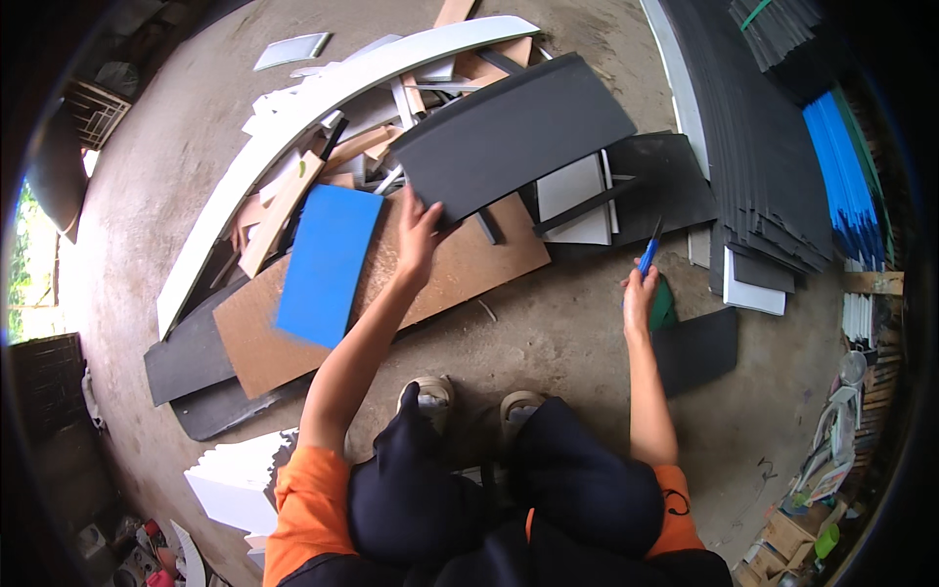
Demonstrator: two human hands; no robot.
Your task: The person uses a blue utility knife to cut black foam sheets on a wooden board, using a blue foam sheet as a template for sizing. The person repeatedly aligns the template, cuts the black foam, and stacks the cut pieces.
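The left hand (pixel 419 233) grips the near-left corner of a large dark grey rectangular foam sheet (pixel 514 134), which lies tilted over a heap of offcuts just beyond it. The right hand (pixel 641 298) is closed round a blue-handled utility knife (pixel 649 252), blade pointing up and away from the person.

The sheet's long axis runs from the left hand's corner up and to the right, its far end rising toward the stack of black sheets (pixel 758 147) beyond the right hand.

Held by one corner only, the sheet could sag or swing and sweep loose strips off the brown board (pixel 460 274) under the left hand. The knife tip sits near the sheet's lower edge; a slip could nick it or the left forearm.
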